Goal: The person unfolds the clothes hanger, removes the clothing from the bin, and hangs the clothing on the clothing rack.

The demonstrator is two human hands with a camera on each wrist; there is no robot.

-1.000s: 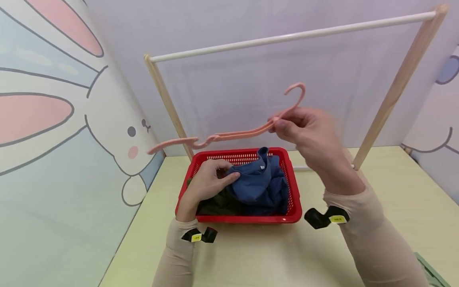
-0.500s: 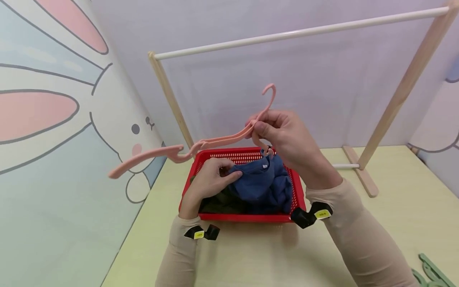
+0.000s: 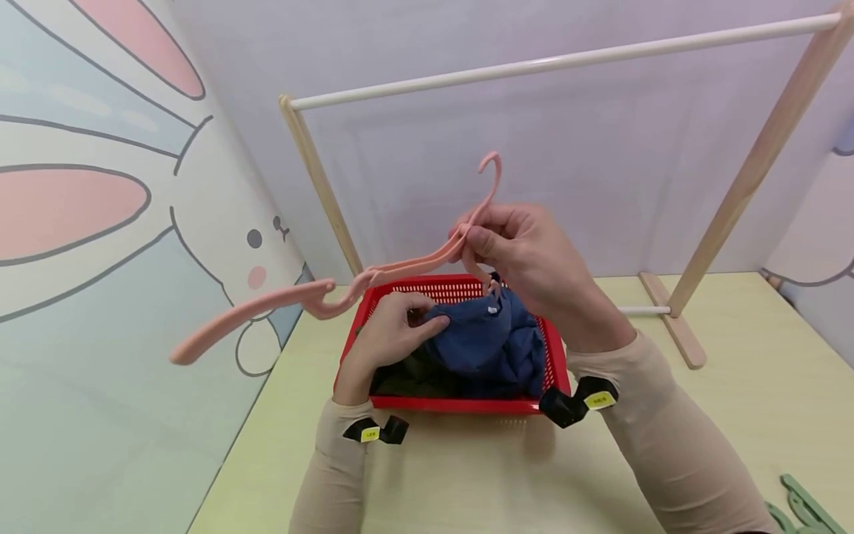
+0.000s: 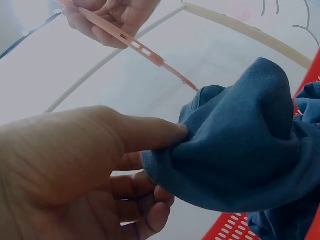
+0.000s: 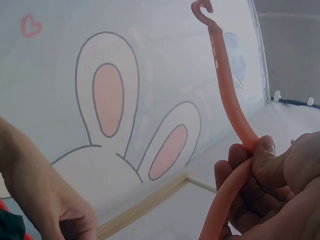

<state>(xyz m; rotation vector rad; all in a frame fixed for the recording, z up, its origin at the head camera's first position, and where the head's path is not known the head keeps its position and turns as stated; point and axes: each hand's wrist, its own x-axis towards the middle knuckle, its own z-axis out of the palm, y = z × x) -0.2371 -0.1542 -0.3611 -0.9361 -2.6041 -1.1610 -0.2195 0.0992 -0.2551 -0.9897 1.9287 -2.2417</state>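
A blue cloth garment (image 3: 470,345) lies bunched in a red basket (image 3: 454,405). My left hand (image 3: 396,326) pinches the edge of its opening between thumb and fingers, lifting the cloth a little, as the left wrist view also shows. Above the basket my right hand (image 3: 530,241) grips a pink clothes hanger (image 3: 414,265) near the base of its hook. The hanger is tilted, one arm stretching left toward the camera. Its other end points down at the garment's opening (image 4: 212,92); whether the tip is inside or just behind the edge, I cannot tell.
Behind the basket stands a rack with a white rail (image 3: 567,62) and wooden posts (image 3: 754,170). Dark green cloth (image 3: 414,374) lies beside the blue garment. A green hanger (image 3: 803,504) is at the lower right of the table. A rabbit-printed wall (image 3: 100,334) borders the left side.
My right hand has moved left with the hanger, bringing the hanger's lower end down to the garment's opening, while its long arm swings toward the camera. My left hand keeps its pinch.
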